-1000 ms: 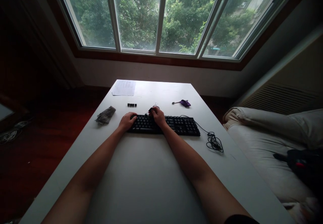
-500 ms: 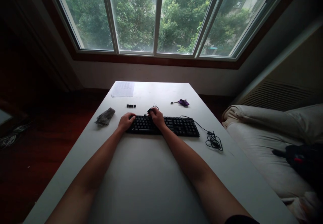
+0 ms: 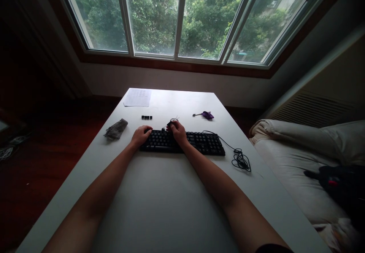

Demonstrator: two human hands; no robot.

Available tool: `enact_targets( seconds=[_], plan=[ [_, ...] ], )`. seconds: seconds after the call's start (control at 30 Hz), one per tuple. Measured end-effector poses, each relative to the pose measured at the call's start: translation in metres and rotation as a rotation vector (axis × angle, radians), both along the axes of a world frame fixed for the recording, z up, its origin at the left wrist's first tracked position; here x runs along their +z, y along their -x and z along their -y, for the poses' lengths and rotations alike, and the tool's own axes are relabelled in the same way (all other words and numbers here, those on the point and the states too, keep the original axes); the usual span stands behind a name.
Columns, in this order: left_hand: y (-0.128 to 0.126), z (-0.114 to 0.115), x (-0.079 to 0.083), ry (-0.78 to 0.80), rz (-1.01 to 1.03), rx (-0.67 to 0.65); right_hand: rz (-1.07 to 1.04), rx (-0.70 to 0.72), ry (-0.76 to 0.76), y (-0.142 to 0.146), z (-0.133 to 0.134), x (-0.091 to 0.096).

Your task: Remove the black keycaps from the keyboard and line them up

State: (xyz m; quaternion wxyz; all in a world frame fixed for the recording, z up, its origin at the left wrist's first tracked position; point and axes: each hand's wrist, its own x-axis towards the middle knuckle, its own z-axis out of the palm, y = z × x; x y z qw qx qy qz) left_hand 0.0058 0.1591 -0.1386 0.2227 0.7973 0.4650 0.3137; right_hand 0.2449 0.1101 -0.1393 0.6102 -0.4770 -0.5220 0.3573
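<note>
A black keyboard (image 3: 159, 147) lies across the white table. My left hand (image 3: 140, 135) grips its left end, thumb on the top edge and fingers curled round the side. Over the upper middle of the keyboard, my right hand (image 3: 178, 132) pinches a keycap puller (image 3: 170, 123), a small dark handle with thin wires showing beside the fingers. Its lower end and the keys under my right hand are hidden. Just beyond the keyboard, several loose black keycaps (image 3: 146, 117) stand in a short row.
A grey cloth (image 3: 116, 129) lies on the left, with paper sheets (image 3: 137, 97) at the far left corner. A purple object with a small brush (image 3: 207, 115) lies at the back right. The coiled cable (image 3: 241, 160) sits right of the keyboard. A sofa (image 3: 279, 150) borders the table's right side.
The view has tilted slightly. My right hand has turned the puller a little above the keys. My left hand keeps its hold on the keyboard's end.
</note>
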Motion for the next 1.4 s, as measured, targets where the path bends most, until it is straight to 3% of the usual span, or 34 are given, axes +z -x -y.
enact_targets(
  seconds=[0.17, 0.3, 0.43, 0.67, 1.0, 1.4],
  plan=[
    [-0.011, 0.009, 0.016, -0.115, -0.054, -0.031, 0.016, 0.003, 0.01, 0.0, 0.002, 0.003],
    [-0.028, 0.025, 0.034, -0.189, -0.084, -0.133, 0.072, -0.003, 0.009, 0.001, 0.008, 0.009],
    [-0.046, 0.04, 0.042, -0.2, -0.092, -0.169, 0.081, 0.007, 0.005, 0.001, 0.015, 0.013],
    [-0.053, 0.046, 0.041, -0.143, -0.082, -0.158, 0.077, 0.007, -0.007, 0.002, 0.024, 0.012],
    [-0.047, 0.034, 0.029, -0.077, -0.053, -0.159, 0.05, -0.012, -0.012, 0.007, 0.027, 0.011],
    [-0.046, 0.028, 0.026, -0.117, -0.06, -0.166, 0.128, 0.0, -0.004, 0.011, 0.021, 0.006]
  ],
)
